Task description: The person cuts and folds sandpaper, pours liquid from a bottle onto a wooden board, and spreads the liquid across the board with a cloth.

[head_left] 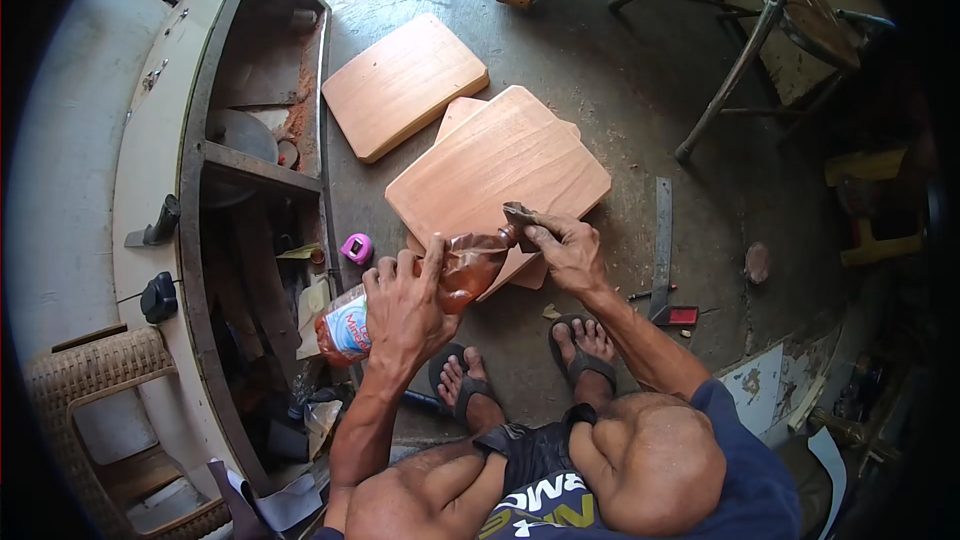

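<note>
Worker seated low, knees raised, both bare hands at work over the floor point(620, 165). L hand point(405, 310) is partly closed around a clear plastic bottle point(470, 270) w/ reddish contents and a blue-and-white label point(349, 328); its fingers lie spread along the upper side. Bottle is tilted, base toward the cabinet point(190, 180), neck up and to the right of the view, in front of the stacked boards point(500, 155). R hand point(568, 252) is nearly closed, thumb and fingers pinching a small dark scrap point(517, 213) at the bottle's mouth; scrap material unclear.

Surroundings: the stacked boards lie flat on the floor, turned at differing angles, corners clipped. A separate board point(405, 85) lies just beside them, upper left. Pink tape measure point(356, 248) sits btwn cabinet and stack, near the bottle. Metal square point(662, 245) w/ red-and-black handle lies right of the stack. Metal-framed chair point(765, 40) stands upper right; wicker-backed chair point(95, 370), lower left, beside cabinet.
</note>
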Demonstrator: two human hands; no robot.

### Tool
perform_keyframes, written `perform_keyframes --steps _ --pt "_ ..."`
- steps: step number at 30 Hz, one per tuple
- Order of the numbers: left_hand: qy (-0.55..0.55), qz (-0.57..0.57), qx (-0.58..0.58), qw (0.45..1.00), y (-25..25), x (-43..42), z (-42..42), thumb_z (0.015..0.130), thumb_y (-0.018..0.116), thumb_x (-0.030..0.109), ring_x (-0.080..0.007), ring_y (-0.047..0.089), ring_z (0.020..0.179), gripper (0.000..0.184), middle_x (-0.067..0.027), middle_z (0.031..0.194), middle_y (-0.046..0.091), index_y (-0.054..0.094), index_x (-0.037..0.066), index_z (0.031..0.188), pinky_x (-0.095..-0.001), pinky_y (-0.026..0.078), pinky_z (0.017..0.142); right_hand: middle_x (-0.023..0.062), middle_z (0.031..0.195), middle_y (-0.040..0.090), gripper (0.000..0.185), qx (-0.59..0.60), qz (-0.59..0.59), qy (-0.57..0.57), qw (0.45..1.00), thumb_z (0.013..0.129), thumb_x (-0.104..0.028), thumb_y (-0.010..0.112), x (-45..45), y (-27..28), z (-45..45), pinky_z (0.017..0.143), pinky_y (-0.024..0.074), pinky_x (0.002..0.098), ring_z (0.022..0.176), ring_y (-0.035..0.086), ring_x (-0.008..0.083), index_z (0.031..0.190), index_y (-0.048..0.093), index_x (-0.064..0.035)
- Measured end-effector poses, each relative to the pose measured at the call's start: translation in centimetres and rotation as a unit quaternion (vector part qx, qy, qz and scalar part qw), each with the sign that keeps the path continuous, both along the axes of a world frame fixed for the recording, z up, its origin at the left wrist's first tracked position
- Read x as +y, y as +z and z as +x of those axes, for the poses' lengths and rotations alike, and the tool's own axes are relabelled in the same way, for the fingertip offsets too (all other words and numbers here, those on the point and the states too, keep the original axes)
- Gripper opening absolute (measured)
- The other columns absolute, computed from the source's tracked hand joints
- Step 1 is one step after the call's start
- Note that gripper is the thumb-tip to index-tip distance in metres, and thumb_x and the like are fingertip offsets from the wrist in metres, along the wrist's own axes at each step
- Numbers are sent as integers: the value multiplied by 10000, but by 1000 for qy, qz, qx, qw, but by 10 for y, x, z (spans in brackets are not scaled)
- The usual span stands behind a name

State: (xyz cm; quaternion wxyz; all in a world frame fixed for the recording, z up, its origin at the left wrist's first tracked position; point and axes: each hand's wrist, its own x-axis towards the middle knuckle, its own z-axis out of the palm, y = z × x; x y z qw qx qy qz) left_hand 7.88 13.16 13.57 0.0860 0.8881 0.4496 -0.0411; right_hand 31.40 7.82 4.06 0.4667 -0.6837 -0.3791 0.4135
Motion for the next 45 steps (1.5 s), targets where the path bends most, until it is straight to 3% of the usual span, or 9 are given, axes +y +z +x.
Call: perform_keyframes --steps 10,20,22,24,26,28,32,38,45 --pt "62 48 -188 979 -67 -33 -27 563 844 181 -365 558 1069 1028 -156 1149 574 436 58 1499 -501 425 939 134 952 736 240 -96 24 77 992 976 -142 654 6 57 -5 769 554 350 836 712 213 1165 763 -42" --pt "90 6 -326 941 -82 -30 -22 616 870 153 -386 575 1104 1056 -195 1219 574 351 68 1531 -508 456 970 3 930 722 213 405 -38 17 913 1026 -192 658 0 8 29 645 474 219 736 597 56 1110 731 -11" --pt "115 -17 -357 927 -85 -29 -24 665 867 169 -386 583 1086 1030 -196 1216 563 327 79 1538 -506 466 962 -4 908 708 215 334 -27 -44 941 1019 -196 667 -7 -7 49 635 466 221 744 592 51 1101 733 -9" --pt "206 -153 -430 865 -89 -29 -33 685 860 167 -366 614 1095 1048 -203 1236 560 268 91 1547 -471 510 967 10 844 668 280 30 -109 -83 990 1006 -260 656 -10 -17 81 648 473 268 744 583 76 1107 743 -14" --pt "240 -204 -443 840 -89 -29 -34 708 847 124 -311 640 1061 1054 -193 1264 548 217 108 1553 -441 539 940 158 916 712 307 -224 1 -146 964 1011 -241 606 -11 -31 101 810 525 422 895 702 314 1197 706 -18" --pt "223 -256 -551 762 -104 -27 -40 710 832 46 -268 635 1023 1043 -153 1250 533 206 108 1541 -433 535 943 203 1028 708 296 -314 15 -152 937 1005 -216 605 -8 -29 116 852 524 448 967 687 391 1205 701 -20" --pt "225 -328 -604 691 -117 -17 -45 702 837 74 -234 620 1084 904 -71 1193 572 355 66 1467 -401 496 1002 188 1062 697 283 -373 38 -120 919 993 -180 614 -7 -55 125 874 520 459 995 664 394 1223 697 -37" --pt "230 -233 -609 723 -125 -17 -40 702 845 137 -223 609 1121 825 -64 1192 589 438 60 1415 -396 475 1040 181 994 650 290 -433 87 -70 895 957 -86 632 -18 -57 84 814 513 473 920 614 375 1238 689 -40" --pt "217 -275 -627 696 -108 -19 -27 689 834 67 -215 622 1034 964 -113 1236 532 264 68 1465 -393 531 928 178 987 648 281 -387 166 49 906 901 24 639 -42 -50 5 794 524 443 877 607 335 1177 688 -9"
